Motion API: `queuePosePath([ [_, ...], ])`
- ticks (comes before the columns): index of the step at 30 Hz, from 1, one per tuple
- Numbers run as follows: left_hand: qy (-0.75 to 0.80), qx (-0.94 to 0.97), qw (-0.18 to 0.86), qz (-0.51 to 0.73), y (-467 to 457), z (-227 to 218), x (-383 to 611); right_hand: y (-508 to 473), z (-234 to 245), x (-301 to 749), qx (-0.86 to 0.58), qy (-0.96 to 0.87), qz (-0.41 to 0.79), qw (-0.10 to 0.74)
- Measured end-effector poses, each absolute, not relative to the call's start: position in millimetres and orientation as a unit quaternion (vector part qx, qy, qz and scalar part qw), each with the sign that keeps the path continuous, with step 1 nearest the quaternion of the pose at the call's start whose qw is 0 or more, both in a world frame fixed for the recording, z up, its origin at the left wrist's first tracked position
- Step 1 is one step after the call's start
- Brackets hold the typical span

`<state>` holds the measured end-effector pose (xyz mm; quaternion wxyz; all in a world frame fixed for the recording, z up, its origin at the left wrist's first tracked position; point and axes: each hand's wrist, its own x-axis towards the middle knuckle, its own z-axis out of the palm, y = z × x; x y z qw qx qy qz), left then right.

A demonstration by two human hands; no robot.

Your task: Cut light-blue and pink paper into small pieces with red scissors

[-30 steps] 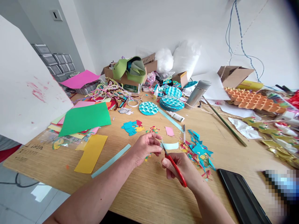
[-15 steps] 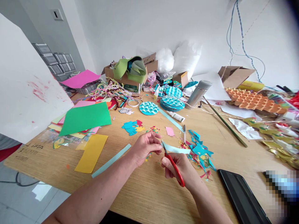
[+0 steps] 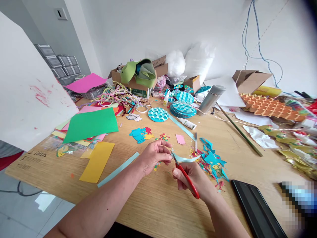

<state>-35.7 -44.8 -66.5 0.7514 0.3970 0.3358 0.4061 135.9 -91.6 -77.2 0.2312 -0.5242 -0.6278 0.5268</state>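
My right hand (image 3: 185,175) is closed round the red handles of a pair of scissors (image 3: 189,181), whose blades point up and left. At the blade tips is one end of a light blue paper strip (image 3: 186,159), which stretches right above my right hand. My left hand (image 3: 158,154) pinches the strip's left end, fingertips close to the blades; the pinched part is mostly hidden. Beyond my left hand lie blue, red and yellow paper fish (image 3: 138,135) and tiny paper bits (image 3: 164,137). Blue paper scraps (image 3: 213,158) lie to the right.
Another light blue strip (image 3: 119,169) and a yellow sheet (image 3: 97,162) lie left of my left forearm. A black phone-like device (image 3: 256,208) rests at the right front. Farther back stand a steel flask (image 3: 211,100), wavy blue discs (image 3: 158,114) and a glue tube (image 3: 187,123).
My right hand and the scissors have shifted slightly right and down. The strip's free end has tilted upward. My left hand has barely moved.
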Motion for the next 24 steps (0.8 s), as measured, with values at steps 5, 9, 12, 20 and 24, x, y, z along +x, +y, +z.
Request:
queuePosePath([
  [5, 0.336, 0.401, 0.753, 0.4, -44.5, -65.0, -36.6, -91.1, -77.8, 137.2, -0.528, -0.633, 0.52, 0.224],
  [9, 0.324, 0.404, 0.757, 0.398, -44.5, -67.0, -36.4, -90.9, -80.9, 136.4, -0.528, -0.623, 0.527, 0.235],
  [12, 0.319, 0.404, 0.758, 0.4, -44.4, -69.0, -35.4, -91.2, -82.7, 135.7, -0.532, -0.616, 0.526, 0.246],
  [20, 0.324, 0.382, 0.753, 0.427, -44.5, -68.7, -33.2, -92.8, -79.5, 132.1, -0.547, -0.606, 0.521, 0.248],
  [24, 0.326, 0.382, 0.754, 0.424, -44.9, -67.9, -33.2, -93.0, -79.3, 132.7, -0.548, -0.609, 0.521, 0.24],
])
